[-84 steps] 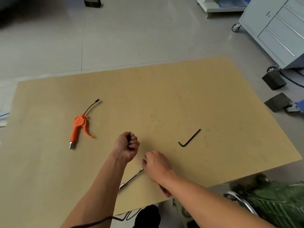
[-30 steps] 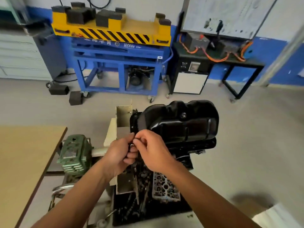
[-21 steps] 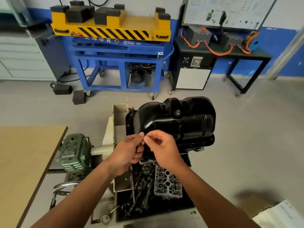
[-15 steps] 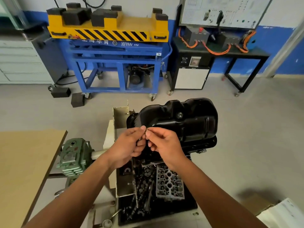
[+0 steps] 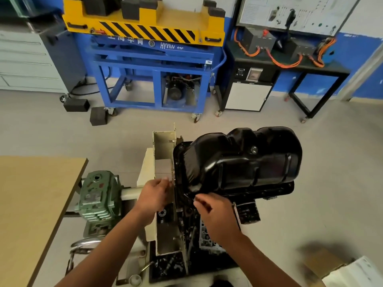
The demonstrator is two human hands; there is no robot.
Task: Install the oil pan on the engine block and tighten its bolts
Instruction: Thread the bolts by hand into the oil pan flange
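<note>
The black oil pan [image 5: 244,162] sits upside-up on the engine block [image 5: 247,213], which is held on a stand. My left hand [image 5: 153,195] is at the pan's left edge with its fingers curled; earlier it was closed around dark bolts, and its contents are hidden now. My right hand [image 5: 215,212] pinches a small bolt at its fingertips, right at the near left corner of the pan's flange. Below the hands lies a tray of dark engine parts [image 5: 207,239].
A wooden table [image 5: 31,204] is at the left, and the stand's green gearbox [image 5: 97,199] is beside it. A blue and yellow lift cart [image 5: 153,48], a black bench [image 5: 290,65] and a grey cabinet [image 5: 24,59] stand behind. Papers [image 5: 356,274] lie at the bottom right.
The view swung from the table to the engine. My hands, which met in front of the pan, have parted: the left went to its left edge, the right down to the flange corner.
</note>
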